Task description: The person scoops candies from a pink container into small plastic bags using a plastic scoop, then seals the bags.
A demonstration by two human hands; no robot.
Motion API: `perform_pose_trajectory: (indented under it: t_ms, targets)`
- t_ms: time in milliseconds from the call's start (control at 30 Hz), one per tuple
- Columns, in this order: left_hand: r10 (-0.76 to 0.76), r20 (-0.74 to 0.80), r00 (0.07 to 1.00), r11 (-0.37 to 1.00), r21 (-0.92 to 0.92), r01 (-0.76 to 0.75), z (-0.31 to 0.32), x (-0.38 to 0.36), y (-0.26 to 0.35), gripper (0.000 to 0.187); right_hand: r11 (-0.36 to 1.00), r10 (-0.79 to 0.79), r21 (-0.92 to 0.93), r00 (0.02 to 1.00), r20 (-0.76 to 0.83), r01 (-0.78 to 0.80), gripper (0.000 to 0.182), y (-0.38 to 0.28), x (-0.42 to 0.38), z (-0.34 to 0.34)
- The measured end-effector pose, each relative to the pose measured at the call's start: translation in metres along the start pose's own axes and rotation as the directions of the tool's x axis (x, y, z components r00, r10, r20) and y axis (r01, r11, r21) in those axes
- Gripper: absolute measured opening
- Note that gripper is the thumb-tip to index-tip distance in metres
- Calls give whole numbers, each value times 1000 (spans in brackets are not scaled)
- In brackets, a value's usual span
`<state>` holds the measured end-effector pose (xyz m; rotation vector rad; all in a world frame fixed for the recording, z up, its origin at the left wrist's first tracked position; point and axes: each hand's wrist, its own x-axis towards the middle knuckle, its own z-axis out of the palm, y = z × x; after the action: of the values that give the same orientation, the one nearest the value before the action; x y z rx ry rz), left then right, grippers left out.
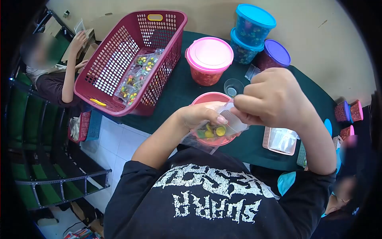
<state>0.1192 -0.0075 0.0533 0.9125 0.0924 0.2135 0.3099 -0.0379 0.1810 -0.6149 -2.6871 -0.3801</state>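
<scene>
My left hand (203, 114) is closed on a clear plastic bag (238, 123), its thumb pressing on the film. Yellow, green and dark small pieces (215, 131) lie inside the bag. At the bag's upper right end is my right hand (272, 95), its fingers curled in. What its fingertips hold, if anything, is hidden. Below both hands stands a pink tub (207, 96), mostly covered by them and the bag. Just beyond my right fingers is a small clear cup (233, 87).
A maroon basket (107, 75) holds filled bags (137, 77). Near it stand a pink-lidded tub (209, 55), stacked blue tubs (252, 32) and a purple-lidded tub (274, 53). A tray of clear bags (281, 140) sits right. Another person (59, 79) sits left; someone else is partly visible lower right.
</scene>
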Motion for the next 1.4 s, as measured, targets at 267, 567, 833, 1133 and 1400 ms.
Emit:
perform_pose_trajectory:
  t_ms: [267, 567, 833, 1133, 1400]
  targets:
    - [-4, 166, 986, 1000, 12, 2, -3, 4, -20, 59, 981, -137, 132, 990, -45, 142, 19, -14, -16, 29]
    - [-106, 124, 987, 978, 194, 81, -8, -11, -13, 48, 996, -88, 10, 991, -101, 90, 16, -23, -22, 34]
    - [-231, -75, 970, 942, 232, 243, -48, -51, -18, 62, 970, 234, -43, 967, -103, -239, 16, -34, -42, 36]
    - [216, -697, 684, 794, 533, 292, -106, -91, -54, 50, 334, 876, 154, 366, 314, -930, 35, -100, -89, 146]
    - [267, -713, 649, 724, 593, 353, -129, -73, -58, 51, 22, 974, 258, 79, 212, -966, 20, -136, -82, 171]
